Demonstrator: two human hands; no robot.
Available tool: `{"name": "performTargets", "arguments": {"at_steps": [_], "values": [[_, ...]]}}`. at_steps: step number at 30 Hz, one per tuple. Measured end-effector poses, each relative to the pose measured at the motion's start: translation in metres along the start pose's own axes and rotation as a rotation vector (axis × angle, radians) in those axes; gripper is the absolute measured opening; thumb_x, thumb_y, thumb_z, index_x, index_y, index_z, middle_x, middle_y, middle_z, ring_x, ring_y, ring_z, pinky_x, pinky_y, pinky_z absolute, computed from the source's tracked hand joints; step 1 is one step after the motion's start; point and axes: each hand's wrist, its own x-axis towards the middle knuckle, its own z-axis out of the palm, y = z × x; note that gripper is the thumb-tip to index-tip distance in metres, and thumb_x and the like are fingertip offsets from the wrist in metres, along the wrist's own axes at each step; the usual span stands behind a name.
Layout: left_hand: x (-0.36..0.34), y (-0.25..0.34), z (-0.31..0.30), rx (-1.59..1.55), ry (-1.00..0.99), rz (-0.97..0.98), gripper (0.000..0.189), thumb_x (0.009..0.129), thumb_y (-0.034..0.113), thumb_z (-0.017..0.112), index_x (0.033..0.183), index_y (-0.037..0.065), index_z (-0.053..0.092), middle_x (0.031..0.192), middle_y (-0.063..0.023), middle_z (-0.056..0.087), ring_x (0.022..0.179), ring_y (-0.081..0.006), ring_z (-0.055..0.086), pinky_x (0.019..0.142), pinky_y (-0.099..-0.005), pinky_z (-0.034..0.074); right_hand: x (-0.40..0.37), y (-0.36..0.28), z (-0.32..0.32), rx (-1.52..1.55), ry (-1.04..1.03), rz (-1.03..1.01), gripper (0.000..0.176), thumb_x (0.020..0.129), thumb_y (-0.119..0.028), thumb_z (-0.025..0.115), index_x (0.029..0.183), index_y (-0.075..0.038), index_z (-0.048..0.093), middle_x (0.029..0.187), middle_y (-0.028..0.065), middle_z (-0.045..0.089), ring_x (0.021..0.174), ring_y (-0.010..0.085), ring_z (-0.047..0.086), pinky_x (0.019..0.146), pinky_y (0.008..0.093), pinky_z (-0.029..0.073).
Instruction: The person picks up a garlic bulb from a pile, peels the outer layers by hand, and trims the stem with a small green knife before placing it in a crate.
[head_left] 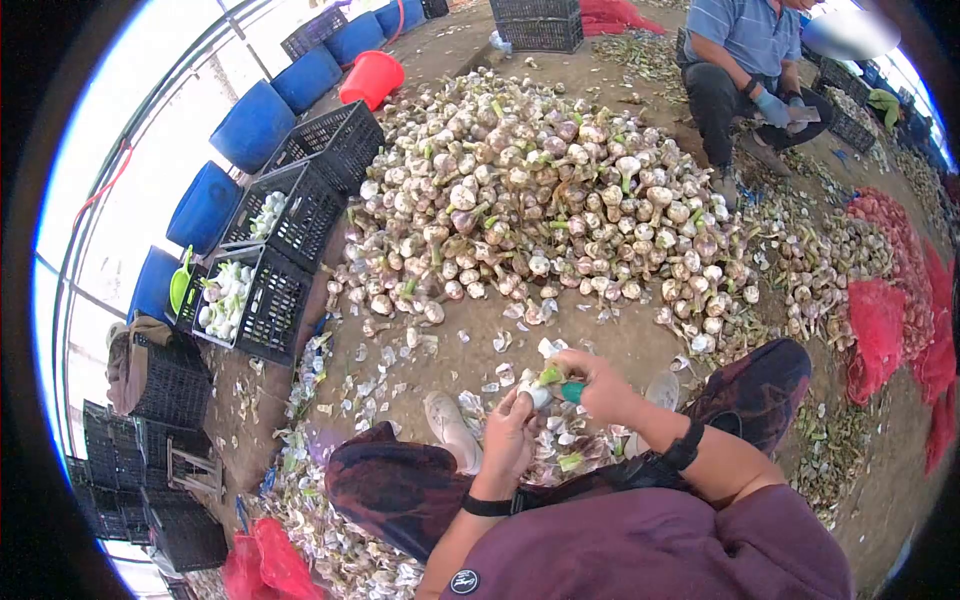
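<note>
My left hand [510,430] has its fingers closed round a garlic bulb [541,397], which is white and partly peeled. My right hand [598,388] meets it from the right, gripping a small tool with a green handle [572,392]; its working end is hidden at the bulb. A short green-yellow stem [550,375] shows between the hands. Both hands are held above my lap, over a litter of loose peelings [570,460] between my shoes. Just ahead lies a large heap of unpeeled garlic [530,200].
Black crates [275,300] stand at left, some holding white garlic [225,300], with blue barrels [205,205] behind them. A red bucket [372,80] lies tilted at the heap's far left. Red mesh sacks [875,325] are on the right. Another person [750,70] in gloves sits at the upper right.
</note>
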Motion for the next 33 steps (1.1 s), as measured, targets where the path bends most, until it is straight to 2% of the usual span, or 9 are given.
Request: {"name": "performTargets", "arguments": {"at_steps": [4,10,13,14,17,18,21,25,33], "values": [[0.0,-0.006,-0.002,-0.21,-0.05,-0.014,0.045,0.081,0.036,0.063,0.11,0.003,0.05,0.099,-0.0084,0.059,0.083,-0.0186,0.059,0.067,-0.0263,0.05,-0.002,-0.015,-0.013,0.477,-0.114,0.27,0.019,0.082,-0.002,0.058,0.101,-0.002,0.057,0.093,0.0048,0.061,0.079,0.0107,0.057,0.067,0.0259,0.048],[-0.008,0.003,0.001,-0.374,-0.279,0.067,0.048,0.08,0.027,0.064,0.118,0.003,0.047,0.106,-0.0103,0.058,0.091,-0.0228,0.059,0.071,-0.0324,0.053,0.006,-0.011,-0.024,1.025,0.218,0.446,0.028,0.08,0.003,0.056,0.107,-0.001,0.051,0.102,0.0084,0.059,0.087,0.0175,0.059,0.072,0.0319,0.051],[-0.017,0.02,0.009,-0.352,-0.23,0.036,0.053,0.076,0.008,0.064,0.123,0.003,0.041,0.108,-0.0099,0.055,0.091,-0.0234,0.059,0.08,-0.0345,0.052,0.016,0.015,-0.041,0.28,0.348,0.444,0.026,0.082,-0.002,0.056,0.107,-0.001,0.05,0.104,0.0116,0.058,0.093,0.0218,0.058,0.078,0.0346,0.049],[-0.015,0.02,0.008,-0.325,-0.23,0.066,0.053,0.076,0.006,0.063,0.124,0.004,0.041,0.109,-0.0102,0.055,0.091,-0.0234,0.059,0.08,-0.0341,0.052,0.01,0.001,-0.043,-0.342,0.177,0.294,0.032,0.082,-0.01,0.058,0.112,-0.002,0.049,0.104,0.0143,0.058,0.097,0.0264,0.057,0.083,0.0362,0.046],[-0.009,0.012,0.002,-0.322,-0.179,0.109,0.05,0.075,0.005,0.06,0.121,0.008,0.041,0.11,-0.0123,0.053,0.091,-0.0237,0.059,0.078,-0.0349,0.052,-0.002,-0.027,-0.024,-0.327,-0.046,-0.025,0.05,0.077,-0.019,0.065,0.121,-0.005,0.045,0.106,0.0112,0.058,0.098,0.0231,0.056,0.086,0.0365,0.044],[-0.008,0.011,0.002,-0.306,-0.159,0.112,0.049,0.075,0.005,0.06,0.121,0.007,0.041,0.111,-0.0126,0.053,0.091,-0.024,0.059,0.078,-0.0356,0.052,-0.003,-0.043,-0.018,-0.204,-0.013,0.05,0.042,0.076,-0.021,0.066,0.114,-0.008,0.053,0.102,0.0087,0.06,0.096,0.0236,0.056,0.084,0.0372,0.043],[-0.006,0.009,0.001,-0.251,-0.059,0.135,0.046,0.076,0.006,0.055,0.12,0.006,0.04,0.111,-0.0131,0.053,0.095,-0.0249,0.057,0.081,-0.0369,0.049,0.003,-0.034,-0.013,-0.496,-0.034,-0.326,0.026,0.076,-0.019,0.063,0.1,-0.009,0.061,0.095,0.0083,0.062,0.089,0.0258,0.057,0.078,0.037,0.043],[-0.006,0.005,0.009,-0.245,-0.005,0.135,0.041,0.079,0.009,0.049,0.119,0.005,0.039,0.11,-0.0141,0.051,0.097,-0.0248,0.055,0.082,-0.0351,0.047,0.0,-0.034,0.0,-0.432,0.107,-0.366,0.018,0.073,-0.008,0.059,0.09,-0.009,0.063,0.086,0.0087,0.062,0.084,0.0285,0.057,0.075,0.0372,0.044],[-0.013,0.004,0.007,-0.387,0.043,0.018,0.035,0.083,0.008,0.045,0.117,0.003,0.043,0.105,-0.0119,0.056,0.092,-0.0217,0.058,0.076,-0.0313,0.05,-0.002,-0.031,-0.004,-0.574,-0.022,-0.454,0.018,0.074,-0.004,0.056,0.091,-0.004,0.058,0.087,0.01,0.059,0.086,0.0274,0.055,0.078,0.0363,0.042]]}}
